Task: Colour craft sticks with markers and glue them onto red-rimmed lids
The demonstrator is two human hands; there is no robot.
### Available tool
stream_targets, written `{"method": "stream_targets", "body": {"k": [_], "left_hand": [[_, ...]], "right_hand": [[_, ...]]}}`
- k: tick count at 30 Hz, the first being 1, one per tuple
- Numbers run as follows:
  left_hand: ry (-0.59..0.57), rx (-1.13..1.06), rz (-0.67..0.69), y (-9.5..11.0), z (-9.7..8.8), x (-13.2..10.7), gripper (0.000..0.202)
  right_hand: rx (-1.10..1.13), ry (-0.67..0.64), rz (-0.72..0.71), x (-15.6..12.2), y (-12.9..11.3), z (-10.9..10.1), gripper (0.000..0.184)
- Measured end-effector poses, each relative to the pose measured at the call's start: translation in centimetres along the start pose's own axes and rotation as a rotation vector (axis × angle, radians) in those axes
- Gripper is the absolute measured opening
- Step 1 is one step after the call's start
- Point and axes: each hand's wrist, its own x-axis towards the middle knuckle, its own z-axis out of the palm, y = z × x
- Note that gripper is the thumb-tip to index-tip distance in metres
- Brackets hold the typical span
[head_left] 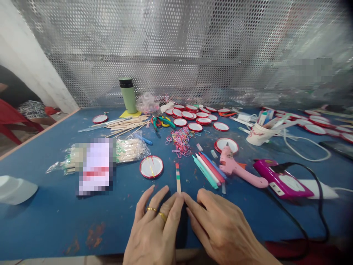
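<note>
Wooden stick (178, 178), end beneath fingers (174, 210)

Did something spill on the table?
Yes. Coloured rubber bands lie scattered in a loose heap mid-table, with strays around it. The blue table also has orange scuffs near its front edge.

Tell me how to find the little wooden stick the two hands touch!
On the wide blue table, look at the near edge where the left hand and right hand meet. The thin flat wooden stick points away from them, between a round red-rimmed white lid and a row of thicker coloured rods. Only it has red and green bands at its far end.
</note>
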Motion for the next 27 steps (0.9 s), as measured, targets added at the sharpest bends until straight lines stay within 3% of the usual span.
{"method": "stream_targets", "body": {"k": [7,13,18,24,27], "left_hand": [[-0.005,-0.003,0.01,0.2,0.0,0.2,0.065],[0.126,-0.09,-0.107,1.1,0.6,0.4,0.049],[0.12,-0.05,-0.087,1.1,0.8,0.6,0.042],[0.199,-0.001,-0.064,0.9,1.3,0.8,0.033],[0.155,0.034,-0.028,0.7,1.0,0.9,0.033]], "right_hand": [[-0.008,0.032,0.01,0.2,-0.2,-0.2,0.028],[0.005,0.031,0.02,0.2,-0.1,-0.2,0.029],[-0.019,0.05,0.017,0.1,0.0,-0.1,0.031],[-0.054,0.093,0.017,0.3,0.2,0.2,0.033],[-0.062,0.088,0.016,0.3,0.1,0.2,0.034]]}}
